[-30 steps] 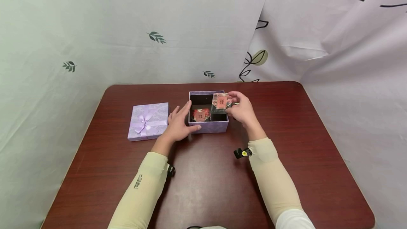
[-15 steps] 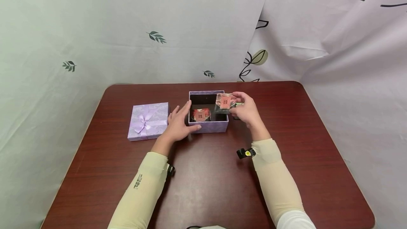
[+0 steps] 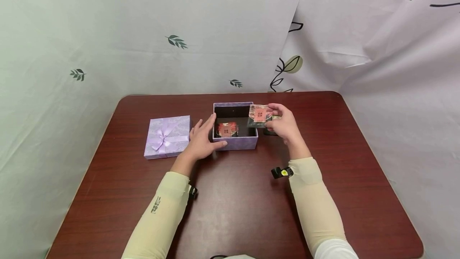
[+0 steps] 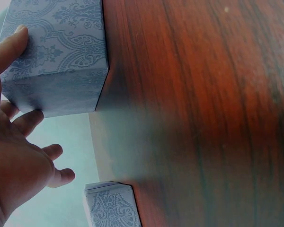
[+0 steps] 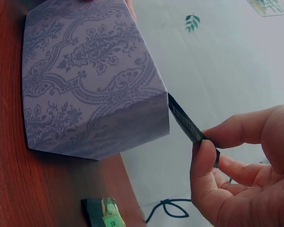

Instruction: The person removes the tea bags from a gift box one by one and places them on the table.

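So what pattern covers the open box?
The box has purple floral scrollwork, clearest in the right wrist view.

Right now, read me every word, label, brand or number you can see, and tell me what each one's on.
Nothing is clear enough to quote.
Held packet, in the right hand: characters too small to read.
Packet inside the box: characters too small.
Green-labelled packet: print too small.
Left sleeve: dark print, too small.
Yellow wrist sticker: mark too small.
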`<action>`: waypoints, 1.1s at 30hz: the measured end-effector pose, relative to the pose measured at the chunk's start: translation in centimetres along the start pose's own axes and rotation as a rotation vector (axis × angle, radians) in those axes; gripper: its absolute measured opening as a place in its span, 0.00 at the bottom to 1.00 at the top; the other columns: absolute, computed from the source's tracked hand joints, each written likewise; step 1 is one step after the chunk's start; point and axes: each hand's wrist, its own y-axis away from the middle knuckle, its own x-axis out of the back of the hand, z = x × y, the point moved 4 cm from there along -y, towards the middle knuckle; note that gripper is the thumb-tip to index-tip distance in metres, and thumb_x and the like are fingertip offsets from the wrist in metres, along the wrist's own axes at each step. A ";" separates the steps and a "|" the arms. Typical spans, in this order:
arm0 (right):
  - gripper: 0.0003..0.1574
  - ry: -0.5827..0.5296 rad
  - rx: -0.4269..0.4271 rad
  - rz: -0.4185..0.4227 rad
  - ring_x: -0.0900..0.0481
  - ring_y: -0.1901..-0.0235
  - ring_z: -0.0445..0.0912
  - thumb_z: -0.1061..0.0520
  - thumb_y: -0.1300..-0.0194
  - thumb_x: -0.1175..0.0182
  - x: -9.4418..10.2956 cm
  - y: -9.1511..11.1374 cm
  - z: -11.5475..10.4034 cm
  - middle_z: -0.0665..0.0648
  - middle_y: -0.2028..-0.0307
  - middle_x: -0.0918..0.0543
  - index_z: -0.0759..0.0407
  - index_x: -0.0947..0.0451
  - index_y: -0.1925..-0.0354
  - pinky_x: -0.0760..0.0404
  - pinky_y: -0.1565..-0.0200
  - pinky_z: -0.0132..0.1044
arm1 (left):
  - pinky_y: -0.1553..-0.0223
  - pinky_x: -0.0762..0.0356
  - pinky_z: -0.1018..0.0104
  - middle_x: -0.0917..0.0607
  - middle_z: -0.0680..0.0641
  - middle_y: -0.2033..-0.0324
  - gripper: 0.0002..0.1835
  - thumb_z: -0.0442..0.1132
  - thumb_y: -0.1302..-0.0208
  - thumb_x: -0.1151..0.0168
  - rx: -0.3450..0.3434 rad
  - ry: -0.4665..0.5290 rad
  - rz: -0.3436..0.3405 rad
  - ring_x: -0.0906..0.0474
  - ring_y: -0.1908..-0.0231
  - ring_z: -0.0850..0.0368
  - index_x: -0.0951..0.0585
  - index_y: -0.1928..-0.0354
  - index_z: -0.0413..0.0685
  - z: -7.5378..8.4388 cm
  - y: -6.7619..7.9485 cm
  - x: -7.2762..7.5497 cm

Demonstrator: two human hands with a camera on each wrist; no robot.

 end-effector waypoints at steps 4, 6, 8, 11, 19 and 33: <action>0.41 0.002 0.000 0.005 0.23 0.72 0.47 0.77 0.44 0.39 0.4 0.0 0.2 0.63 0.46 0.25 0.58 0.31 0.33 0.17 0.65 0.42 | 0.35 0.64 0.29 0.48 0.52 0.23 0.57 0.56 0.42 0.27 -0.002 -0.004 0.001 0.58 0.27 0.32 0.52 0.19 0.57 0.0 0.0 0.0; 0.41 0.006 -0.002 0.009 0.23 0.73 0.47 0.77 0.44 0.39 0.7 0.0 0.3 0.63 0.46 0.25 0.59 0.31 0.33 0.16 0.63 0.45 | 0.35 0.65 0.29 0.48 0.52 0.23 0.57 0.56 0.42 0.27 -0.003 -0.003 -0.001 0.58 0.27 0.32 0.52 0.19 0.57 0.0 0.0 -0.1; 0.41 0.010 -0.005 0.012 0.23 0.72 0.47 0.76 0.44 0.39 0.9 0.1 0.4 0.63 0.46 0.25 0.58 0.31 0.32 0.16 0.61 0.48 | 0.35 0.65 0.29 0.48 0.52 0.22 0.57 0.57 0.43 0.27 -0.001 -0.003 -0.004 0.59 0.27 0.32 0.52 0.19 0.57 0.0 0.0 -0.1; 0.42 0.007 -0.011 0.015 0.24 0.73 0.46 0.76 0.44 0.39 1.3 0.1 0.7 0.62 0.45 0.24 0.59 0.31 0.32 0.17 0.59 0.51 | 0.35 0.65 0.29 0.48 0.52 0.22 0.57 0.56 0.43 0.26 0.001 0.000 -0.005 0.59 0.27 0.33 0.53 0.19 0.58 0.0 0.0 -0.1; 0.41 0.007 0.002 0.024 0.23 0.68 0.48 0.76 0.43 0.39 2.2 0.4 1.1 0.63 0.44 0.23 0.59 0.31 0.32 0.17 0.66 0.39 | 0.35 0.65 0.29 0.48 0.52 0.23 0.57 0.56 0.43 0.26 0.001 0.004 -0.002 0.59 0.27 0.32 0.51 0.19 0.55 0.0 -0.1 0.0; 0.41 0.030 -0.005 0.051 0.23 0.66 0.48 0.75 0.41 0.40 4.5 0.4 2.5 0.64 0.45 0.25 0.59 0.33 0.31 0.18 0.66 0.38 | 0.36 0.65 0.29 0.48 0.50 0.22 0.57 0.57 0.43 0.27 -0.005 -0.003 -0.005 0.59 0.27 0.32 0.51 0.20 0.52 0.0 -0.1 0.0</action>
